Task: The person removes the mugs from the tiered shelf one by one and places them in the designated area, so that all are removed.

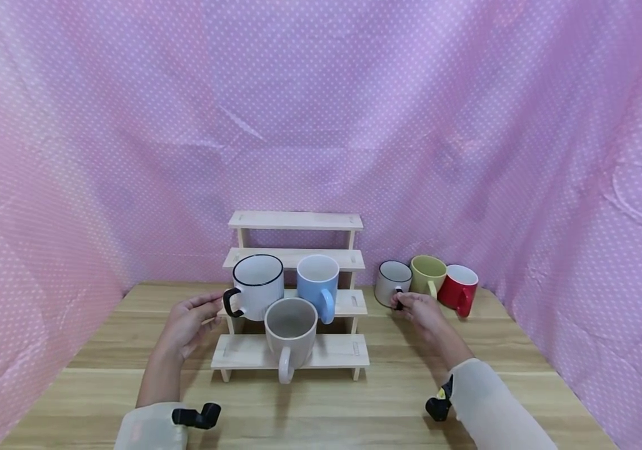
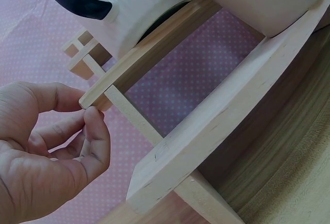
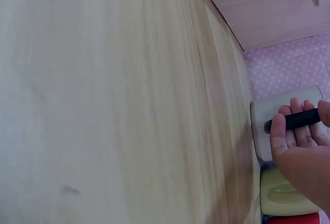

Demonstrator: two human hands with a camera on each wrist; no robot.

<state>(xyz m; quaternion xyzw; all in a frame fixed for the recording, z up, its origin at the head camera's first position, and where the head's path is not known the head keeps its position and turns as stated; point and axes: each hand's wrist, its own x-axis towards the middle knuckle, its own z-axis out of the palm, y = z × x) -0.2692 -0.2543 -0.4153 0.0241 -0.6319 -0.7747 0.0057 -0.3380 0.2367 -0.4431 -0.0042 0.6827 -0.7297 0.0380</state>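
Observation:
A stepped wooden shelf point(image 1: 295, 220) stands mid-table. My left hand point(image 1: 192, 322) is at its left side, and in the left wrist view the thumb and fingers point(image 2: 98, 136) pinch the end of one shelf board point(image 2: 93, 97). On that board sit a white mug with a black handle point(image 1: 259, 284) and a light blue mug point(image 1: 319, 287). A beige mug point(image 1: 291, 334) occupies the lowest step. To the right, my right hand point(image 1: 423, 312) holds the black handle point(image 3: 301, 121) of a pale mug with a dark rim point(image 1: 389, 284), which stands on the table.
Beside the pale mug stand a yellow-green mug point(image 1: 427, 272) and a red mug point(image 1: 458, 290), close together. A pink dotted cloth point(image 1: 298, 125) hangs behind and along both sides of the wooden table point(image 1: 399, 387). The two upper steps rise at the back.

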